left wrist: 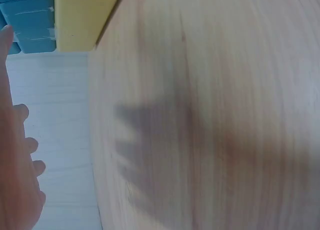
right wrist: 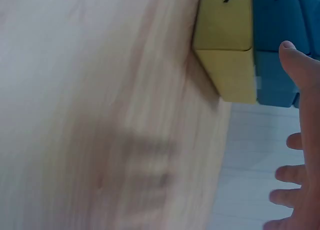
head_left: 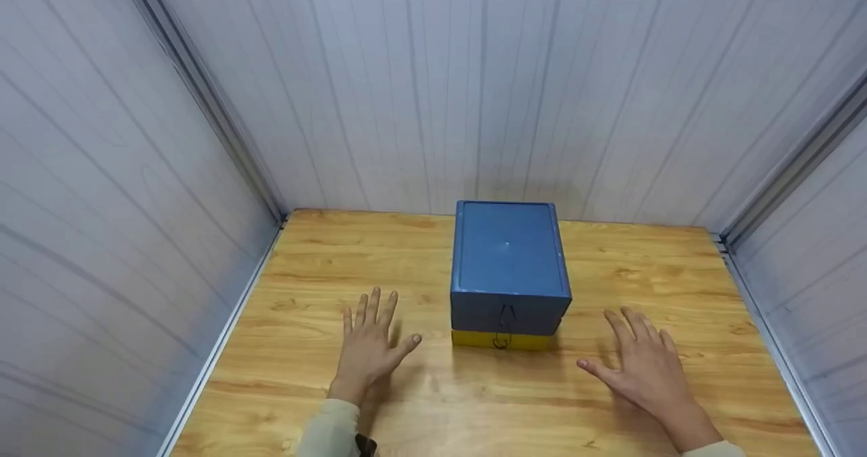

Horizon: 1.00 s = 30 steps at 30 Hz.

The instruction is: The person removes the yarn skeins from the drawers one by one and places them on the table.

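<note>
A blue box (head_left: 511,250) with a flat, rimmed top sits over a yellow box (head_left: 474,339) on the wooden table. Dark cord loops (head_left: 504,325) hang down the front of the pair. To the left of the boxes, my left hand (head_left: 369,352) is held over the table with fingers spread and thumb out, holding nothing. My right hand (head_left: 643,369) hovers to their right, fingers apart and likewise holding nothing. Both wrist views show the yellow box (right wrist: 225,75) below the blue one (right wrist: 277,80), with each hand apart from them.
The wood-grain table (head_left: 305,260) is closed in by a pale panel wall (head_left: 433,91) behind and by side walls (head_left: 88,240) at left and right. Metal rails (head_left: 210,112) run up the corners. A dark band (head_left: 366,445) shows at the left sleeve.
</note>
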Tool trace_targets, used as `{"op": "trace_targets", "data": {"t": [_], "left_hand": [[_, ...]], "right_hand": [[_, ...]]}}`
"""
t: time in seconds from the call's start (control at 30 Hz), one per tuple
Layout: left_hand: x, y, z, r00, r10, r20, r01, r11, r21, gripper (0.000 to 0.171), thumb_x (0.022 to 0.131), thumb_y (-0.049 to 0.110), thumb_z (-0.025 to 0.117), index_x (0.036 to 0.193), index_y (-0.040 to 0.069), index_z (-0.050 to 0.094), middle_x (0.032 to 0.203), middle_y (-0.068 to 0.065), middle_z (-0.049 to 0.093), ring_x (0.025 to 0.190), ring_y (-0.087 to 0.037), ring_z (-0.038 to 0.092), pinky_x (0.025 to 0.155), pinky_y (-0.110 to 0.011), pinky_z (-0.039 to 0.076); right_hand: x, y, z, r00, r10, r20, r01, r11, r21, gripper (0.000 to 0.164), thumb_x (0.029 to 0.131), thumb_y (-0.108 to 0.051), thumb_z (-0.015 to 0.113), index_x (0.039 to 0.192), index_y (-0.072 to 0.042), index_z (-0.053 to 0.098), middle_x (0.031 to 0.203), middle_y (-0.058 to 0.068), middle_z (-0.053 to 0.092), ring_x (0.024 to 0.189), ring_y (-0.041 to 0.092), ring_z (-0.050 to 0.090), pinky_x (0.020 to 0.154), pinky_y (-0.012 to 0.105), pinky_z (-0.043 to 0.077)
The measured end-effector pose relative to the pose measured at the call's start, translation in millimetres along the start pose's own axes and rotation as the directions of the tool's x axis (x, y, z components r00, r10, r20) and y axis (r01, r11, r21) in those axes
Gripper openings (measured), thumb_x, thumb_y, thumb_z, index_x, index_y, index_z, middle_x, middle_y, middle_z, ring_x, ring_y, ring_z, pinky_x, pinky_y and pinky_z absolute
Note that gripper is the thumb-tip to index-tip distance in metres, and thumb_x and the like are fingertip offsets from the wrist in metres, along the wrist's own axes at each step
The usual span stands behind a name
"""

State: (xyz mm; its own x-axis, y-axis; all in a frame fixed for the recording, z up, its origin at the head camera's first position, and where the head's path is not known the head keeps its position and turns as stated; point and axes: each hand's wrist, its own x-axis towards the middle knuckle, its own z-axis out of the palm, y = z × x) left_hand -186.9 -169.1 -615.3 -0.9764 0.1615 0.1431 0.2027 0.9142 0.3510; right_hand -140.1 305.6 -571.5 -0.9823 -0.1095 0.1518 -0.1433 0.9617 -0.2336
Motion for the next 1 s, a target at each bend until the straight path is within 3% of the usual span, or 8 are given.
{"op": "trace_targets", "data": {"t": [0.17,0.27,0.43,0.6,0.8,1.0], "left_hand": [[-5.0,0.5,1.9,1.000,-0.015,-0.001,0.015,0.994,-0.107,0.088,0.095,0.073,0.048,0.164,0.022,0.026,0.169,-0.017,0.023,0.153,-0.044,0.024,0.121,-0.069,0.014],[-4.9,3.8,2.5,0.999,-0.021,-0.025,0.017,0.988,-0.156,0.084,0.098,0.068,0.049,0.163,0.020,0.029,0.165,-0.019,0.031,0.149,-0.046,0.032,0.118,-0.070,0.021],[1.2,16.0,-1.6,0.996,-0.042,-0.073,0.021,0.964,-0.265,0.077,0.101,0.063,0.048,0.161,0.017,0.035,0.161,-0.017,0.039,0.145,-0.044,0.040,0.115,-0.066,0.031],[6.8,29.9,-9.8,0.992,-0.058,-0.112,0.012,0.927,-0.376,0.066,0.105,0.055,0.047,0.158,0.015,0.041,0.157,-0.014,0.045,0.141,-0.040,0.047,0.110,-0.062,0.041],[15.8,48.1,-18.7,0.981,-0.091,-0.170,-0.013,0.849,-0.528,0.051,0.107,0.040,0.052,0.149,0.011,0.052,0.147,-0.012,0.055,0.130,-0.036,0.056,0.104,-0.058,0.047],[27.2,67.6,-18.5,0.978,-0.097,-0.183,-0.050,0.746,-0.664,0.043,0.107,0.032,0.053,0.141,0.007,0.059,0.139,-0.011,0.062,0.123,-0.031,0.061,0.103,-0.055,0.048]], "right_hand": [[-5,-15,-9,1.000,-0.013,0.003,0.013,0.998,0.059,0.097,0.082,-0.082,0.060,0.143,-0.008,0.054,0.142,0.020,0.057,0.116,0.047,0.062,0.087,0.066,0.050],[-6,-23,-15,1.000,-0.012,-0.008,0.013,0.993,0.119,0.080,0.085,-0.074,0.065,0.132,-0.010,0.062,0.134,0.015,0.064,0.104,0.040,0.067,0.076,0.058,0.056],[-3,-34,-27,1.000,0.013,-0.010,-0.010,0.973,0.230,0.045,0.093,-0.054,0.071,0.113,-0.014,0.071,0.115,0.008,0.072,0.100,0.034,0.070,0.077,0.055,0.056],[2,-43,-30,1.000,0.013,0.017,-0.018,0.948,0.317,0.040,0.095,-0.054,0.068,0.108,-0.017,0.073,0.104,0.003,0.074,0.095,0.027,0.071,0.079,0.052,0.057],[9,-57,-28,0.999,-0.029,0.033,0.012,0.909,0.416,0.033,0.097,-0.051,0.066,0.108,-0.021,0.073,0.097,-0.005,0.073,0.090,0.016,0.070,0.076,0.043,0.058],[11,-67,-29,0.997,-0.063,0.049,0.032,0.882,0.470,0.018,0.098,-0.037,0.070,0.108,-0.022,0.073,0.094,-0.013,0.072,0.088,0.008,0.068,0.073,0.031,0.056]]}}
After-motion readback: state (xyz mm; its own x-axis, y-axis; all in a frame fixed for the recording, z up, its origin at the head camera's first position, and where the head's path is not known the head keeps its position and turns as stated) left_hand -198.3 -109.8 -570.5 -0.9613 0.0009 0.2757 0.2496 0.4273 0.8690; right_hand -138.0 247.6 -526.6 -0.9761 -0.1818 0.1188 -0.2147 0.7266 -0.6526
